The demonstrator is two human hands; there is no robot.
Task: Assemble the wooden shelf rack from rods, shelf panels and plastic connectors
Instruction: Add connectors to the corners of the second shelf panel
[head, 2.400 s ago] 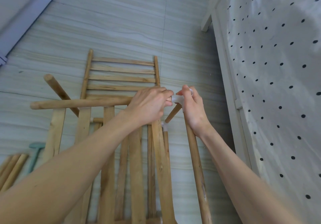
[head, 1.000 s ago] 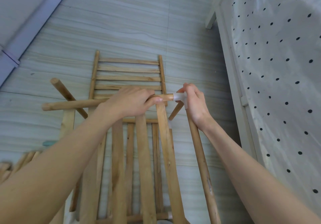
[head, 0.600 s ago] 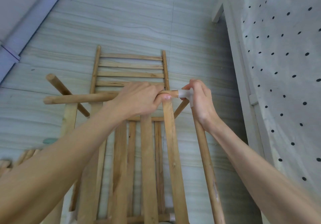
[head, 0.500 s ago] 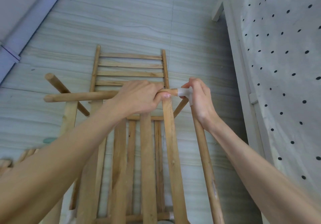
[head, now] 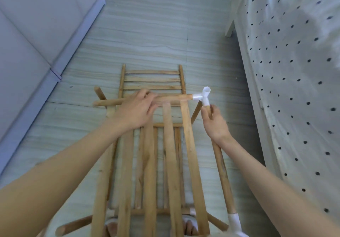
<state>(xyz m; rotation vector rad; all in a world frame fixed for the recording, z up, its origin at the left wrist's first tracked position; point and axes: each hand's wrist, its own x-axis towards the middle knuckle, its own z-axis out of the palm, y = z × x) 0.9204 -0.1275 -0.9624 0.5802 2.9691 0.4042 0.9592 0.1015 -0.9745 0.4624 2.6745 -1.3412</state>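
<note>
Home, bedroom: bed (head: 237, 16) with dotted white sheet (head: 294, 71) at right; pale striped floor tiles (head: 147, 34); grey upholstered furniture (head: 33, 25) at left.

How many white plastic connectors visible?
3: one joining the horizontal rod and the right hand's rod, one at that rod's near end, one under the near panel. Others may be hidden.

Soft even daylight, wide-angle edge bending, slight blur
</note>
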